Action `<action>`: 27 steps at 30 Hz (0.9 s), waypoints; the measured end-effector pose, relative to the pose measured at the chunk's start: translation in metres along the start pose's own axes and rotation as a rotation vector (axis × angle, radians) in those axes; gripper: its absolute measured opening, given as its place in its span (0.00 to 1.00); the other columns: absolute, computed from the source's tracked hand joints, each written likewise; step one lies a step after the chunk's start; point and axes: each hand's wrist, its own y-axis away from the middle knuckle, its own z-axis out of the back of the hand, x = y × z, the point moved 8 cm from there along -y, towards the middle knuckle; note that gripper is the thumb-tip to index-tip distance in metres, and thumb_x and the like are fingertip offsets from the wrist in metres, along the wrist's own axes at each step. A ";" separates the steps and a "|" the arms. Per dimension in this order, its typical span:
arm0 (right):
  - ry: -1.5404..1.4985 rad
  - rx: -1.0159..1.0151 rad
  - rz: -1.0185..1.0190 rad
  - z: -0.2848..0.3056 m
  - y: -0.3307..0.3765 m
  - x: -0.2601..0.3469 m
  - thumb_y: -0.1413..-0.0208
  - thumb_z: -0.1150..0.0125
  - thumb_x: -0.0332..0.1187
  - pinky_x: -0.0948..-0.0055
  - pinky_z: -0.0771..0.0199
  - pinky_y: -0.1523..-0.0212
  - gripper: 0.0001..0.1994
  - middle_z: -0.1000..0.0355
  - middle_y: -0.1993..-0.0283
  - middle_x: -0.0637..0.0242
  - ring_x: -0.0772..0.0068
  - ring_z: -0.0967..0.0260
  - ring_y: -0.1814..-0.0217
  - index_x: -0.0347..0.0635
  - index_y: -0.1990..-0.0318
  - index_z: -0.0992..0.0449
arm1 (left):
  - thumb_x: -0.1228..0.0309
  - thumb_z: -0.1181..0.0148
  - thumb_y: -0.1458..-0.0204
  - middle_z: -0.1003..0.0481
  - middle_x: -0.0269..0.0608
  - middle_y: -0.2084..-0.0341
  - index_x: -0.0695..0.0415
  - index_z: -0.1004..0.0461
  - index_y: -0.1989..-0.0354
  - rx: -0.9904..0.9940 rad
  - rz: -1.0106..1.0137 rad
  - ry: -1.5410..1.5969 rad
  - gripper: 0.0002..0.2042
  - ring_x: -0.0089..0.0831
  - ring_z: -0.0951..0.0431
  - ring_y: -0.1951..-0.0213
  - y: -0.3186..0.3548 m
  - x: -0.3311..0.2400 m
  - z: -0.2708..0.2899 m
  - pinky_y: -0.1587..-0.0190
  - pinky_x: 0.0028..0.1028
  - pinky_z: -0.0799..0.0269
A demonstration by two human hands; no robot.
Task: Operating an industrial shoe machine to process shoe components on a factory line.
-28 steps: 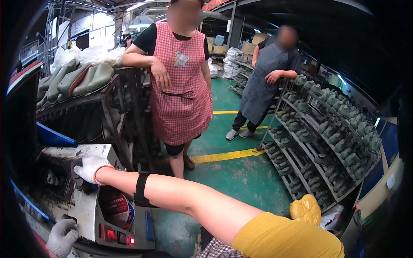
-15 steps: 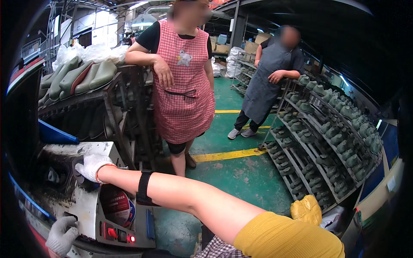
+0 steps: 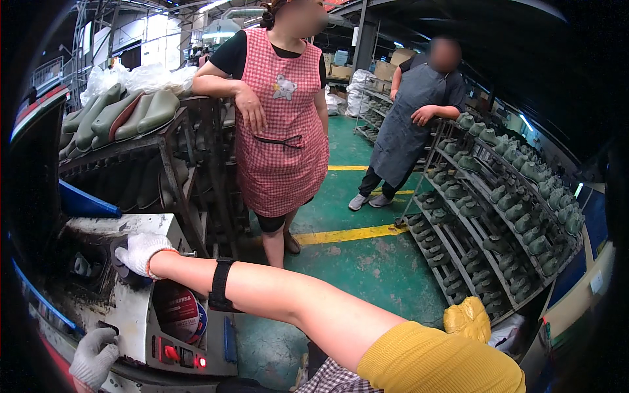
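Note:
White knit gloves cover both my hands at a grey metal machine (image 3: 124, 311) with dark-stained top. My right arm reaches across to the left, a black strap (image 3: 221, 285) around the forearm. My right hand (image 3: 144, 254) is closed on a dark rounded piece (image 3: 120, 257) beside the machine's sooty recess (image 3: 78, 265); the glove hides part of it. At the machine's near left corner, my left hand (image 3: 94, 359) has its fingers curled at a small black handle (image 3: 107, 327). A lit red switch (image 3: 202, 362) shows on the front panel.
Green shoes (image 3: 134, 118) lie on a metal rack behind the machine. A person in a pink checked apron (image 3: 282, 131) leans there. Another in a grey apron (image 3: 403, 124) stands by a tall rack (image 3: 488, 209) of green shoes. A yellow bundle (image 3: 467, 319) sits at lower right.
Both my hands keep their places and grips. The view has shifted slightly, and the person in the pink apron has moved their head a little.

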 end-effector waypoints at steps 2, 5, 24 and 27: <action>-0.005 -0.012 -0.003 0.000 0.000 0.000 0.37 0.49 0.55 0.52 0.27 0.39 0.30 0.21 0.46 0.42 0.41 0.24 0.42 0.34 0.49 0.18 | 0.71 0.37 0.43 0.20 0.42 0.60 0.69 0.25 0.47 -0.004 0.020 -0.006 0.18 0.28 0.21 0.57 0.000 0.003 0.001 0.51 0.29 0.25; -0.007 -0.021 -0.005 0.000 0.001 0.000 0.37 0.50 0.55 0.52 0.26 0.40 0.30 0.21 0.47 0.42 0.41 0.24 0.43 0.34 0.49 0.18 | 0.71 0.38 0.43 0.20 0.42 0.61 0.68 0.24 0.47 0.002 0.030 -0.040 0.18 0.28 0.21 0.58 -0.002 0.005 0.000 0.51 0.29 0.25; 0.008 0.008 -0.012 0.000 0.000 0.000 0.37 0.50 0.56 0.52 0.27 0.39 0.31 0.22 0.46 0.42 0.42 0.24 0.42 0.32 0.46 0.20 | 0.72 0.39 0.41 0.20 0.42 0.58 0.69 0.26 0.45 0.021 0.023 0.011 0.18 0.28 0.21 0.56 -0.003 0.009 0.001 0.50 0.28 0.25; 0.013 -0.011 -0.008 0.000 0.001 0.001 0.36 0.50 0.56 0.52 0.27 0.39 0.31 0.22 0.46 0.42 0.41 0.24 0.42 0.32 0.47 0.20 | 0.73 0.40 0.41 0.19 0.42 0.57 0.69 0.27 0.44 0.028 0.040 0.066 0.18 0.28 0.21 0.55 -0.003 0.014 0.001 0.49 0.28 0.25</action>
